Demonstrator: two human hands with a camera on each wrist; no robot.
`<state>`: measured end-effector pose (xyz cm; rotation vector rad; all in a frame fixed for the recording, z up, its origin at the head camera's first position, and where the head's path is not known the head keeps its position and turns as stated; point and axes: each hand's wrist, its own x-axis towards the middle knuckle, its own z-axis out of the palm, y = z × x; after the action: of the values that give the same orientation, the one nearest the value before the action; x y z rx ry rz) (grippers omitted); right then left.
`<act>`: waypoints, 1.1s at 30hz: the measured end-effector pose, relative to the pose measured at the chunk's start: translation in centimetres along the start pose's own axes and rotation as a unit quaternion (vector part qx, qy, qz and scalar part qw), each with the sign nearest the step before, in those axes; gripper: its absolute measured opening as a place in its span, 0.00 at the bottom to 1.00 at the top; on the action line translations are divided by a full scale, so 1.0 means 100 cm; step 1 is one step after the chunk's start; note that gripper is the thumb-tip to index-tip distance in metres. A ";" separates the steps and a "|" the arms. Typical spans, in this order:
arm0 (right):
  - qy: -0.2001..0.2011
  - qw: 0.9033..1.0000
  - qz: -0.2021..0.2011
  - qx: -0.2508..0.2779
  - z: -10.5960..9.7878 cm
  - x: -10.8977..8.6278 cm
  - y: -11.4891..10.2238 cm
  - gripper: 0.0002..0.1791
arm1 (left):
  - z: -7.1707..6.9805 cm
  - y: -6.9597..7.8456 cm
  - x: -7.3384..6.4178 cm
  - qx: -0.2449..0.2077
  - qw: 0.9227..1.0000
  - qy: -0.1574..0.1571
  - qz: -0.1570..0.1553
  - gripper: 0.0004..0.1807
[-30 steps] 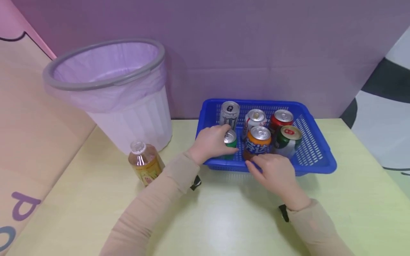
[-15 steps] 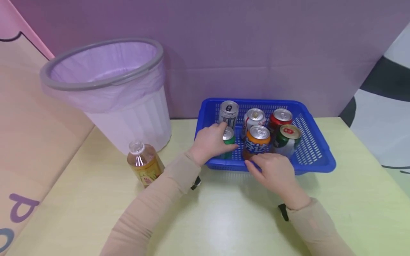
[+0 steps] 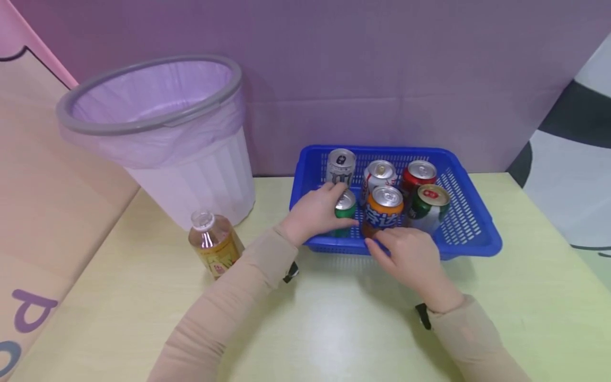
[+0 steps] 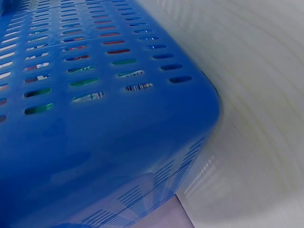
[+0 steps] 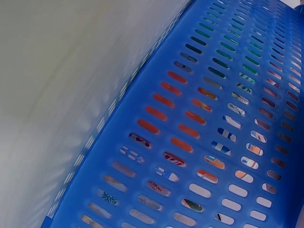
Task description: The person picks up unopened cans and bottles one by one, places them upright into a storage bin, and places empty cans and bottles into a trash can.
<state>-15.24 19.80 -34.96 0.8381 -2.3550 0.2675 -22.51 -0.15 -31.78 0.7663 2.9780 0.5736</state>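
In the head view, a blue plastic basket (image 3: 487,241) holds several upright drink cans. My left hand (image 3: 312,212) reaches over the front-left rim and holds a green can (image 3: 345,211), thumb in front and fingers behind its top. My right hand (image 3: 412,254) grips the front rim, its fingers bent inside by the foot of an orange can (image 3: 385,204); those fingertips are partly hidden. Around these stand a silver can (image 3: 341,162), a white can (image 3: 380,172), a red can (image 3: 419,174) and a dark green can (image 3: 431,204). Both wrist views show the slotted basket wall (image 4: 109,123), not the hands.
At the left a white bin (image 3: 205,164) with a grey rim and purple liner stands on the pale table (image 3: 334,329). A clear-capped bottle (image 3: 216,244) of amber drink is beside my left forearm. A purple wall (image 3: 382,74) closes off the back.
My left hand and the green can have shifted slightly to the right. The right hand and the other cans keep their places; the head view drifts a little.
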 end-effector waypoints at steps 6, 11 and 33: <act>-0.001 1.000 0.003 0.002 0.000 0.000 0.000 0.27 | 0.000 -0.001 0.001 -0.005 1.000 -0.010 0.020 0.43; -0.006 1.000 0.004 0.003 -0.002 0.000 0.000 0.26 | -0.001 0.000 0.002 -0.006 0.999 -0.019 0.025 0.43; -0.006 1.000 0.004 0.002 -0.002 0.000 -0.001 0.25 | 0.002 0.000 0.002 -0.004 1.000 -0.008 0.012 0.43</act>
<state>-15.08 19.76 -34.81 0.8347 -2.3699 0.2727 -22.61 0.01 -31.96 0.8029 2.9530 0.5776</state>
